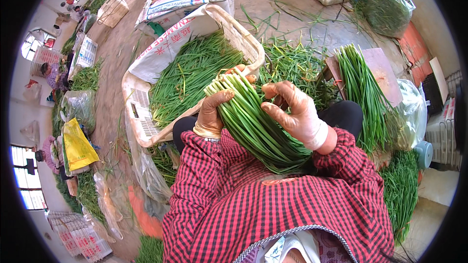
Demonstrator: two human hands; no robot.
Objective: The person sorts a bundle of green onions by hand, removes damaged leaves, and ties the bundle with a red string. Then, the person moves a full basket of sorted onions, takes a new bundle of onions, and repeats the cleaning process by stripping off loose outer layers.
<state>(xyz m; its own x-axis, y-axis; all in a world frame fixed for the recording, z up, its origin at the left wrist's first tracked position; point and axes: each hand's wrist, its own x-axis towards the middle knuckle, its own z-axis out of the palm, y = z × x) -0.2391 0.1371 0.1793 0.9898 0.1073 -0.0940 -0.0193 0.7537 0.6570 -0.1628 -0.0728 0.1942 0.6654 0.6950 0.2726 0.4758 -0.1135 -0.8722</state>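
My left hand [213, 111], in a stained thin glove, grips a thick bunch of garlic chives [258, 124]. Its thumb lies along the near side, and fingertips show past the pale cut ends. The bunch slants from those ends down toward my lap, its green tips at the lower right. Just right of the bunch is my right hand [292, 109], gloved too, thumb and fingers curved apart with nothing visible between them. Beyond my left hand, a cream plastic basket [139, 112], partly lined with a white printed sack [146, 61], holds loose chives [187, 75].
More chives [360, 92] lean over a board [382, 70] at my right. Loose stalks [292, 68] litter the floor ahead. A covered crate [183, 0] stands behind the basket. At far right are a filled plastic bag [387, 7] and a bluish container [423, 154]. People work along the left wall.
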